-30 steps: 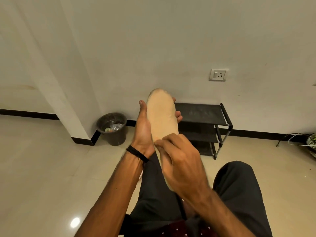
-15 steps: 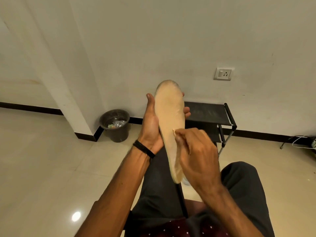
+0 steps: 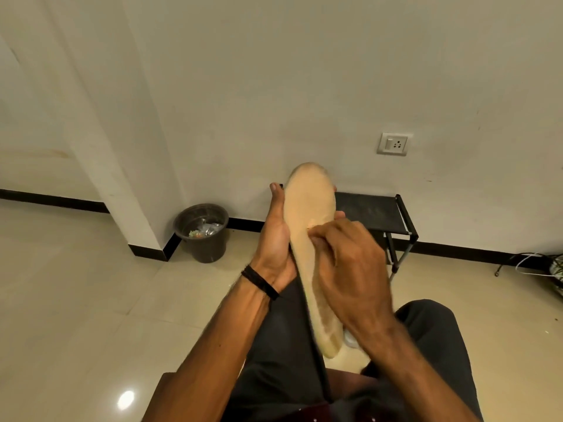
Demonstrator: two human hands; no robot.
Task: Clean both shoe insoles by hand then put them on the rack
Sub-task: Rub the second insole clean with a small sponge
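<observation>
A beige shoe insole point(image 3: 310, 214) stands upright in front of me, toe end up, its heel end down near my lap. My left hand point(image 3: 275, 239) grips its left edge, thumb in front, fingertips showing past the right edge. My right hand point(image 3: 350, 269) lies over the insole's middle with curled fingers rubbing or picking at its surface; it is motion-blurred. A black shoe rack point(image 3: 377, 214) stands against the wall behind the insole, its top shelf bare. I see only one insole.
A dark bin point(image 3: 202, 233) with litter stands by the wall corner at left. A wall socket point(image 3: 394, 144) sits above the rack. Cables point(image 3: 530, 263) lie on the floor at far right. My dark-trousered knees point(image 3: 432, 330) fill the lower middle.
My right hand has slid up the insole from near the heel toward its middle. The view has shifted so the hands and rack sit lower.
</observation>
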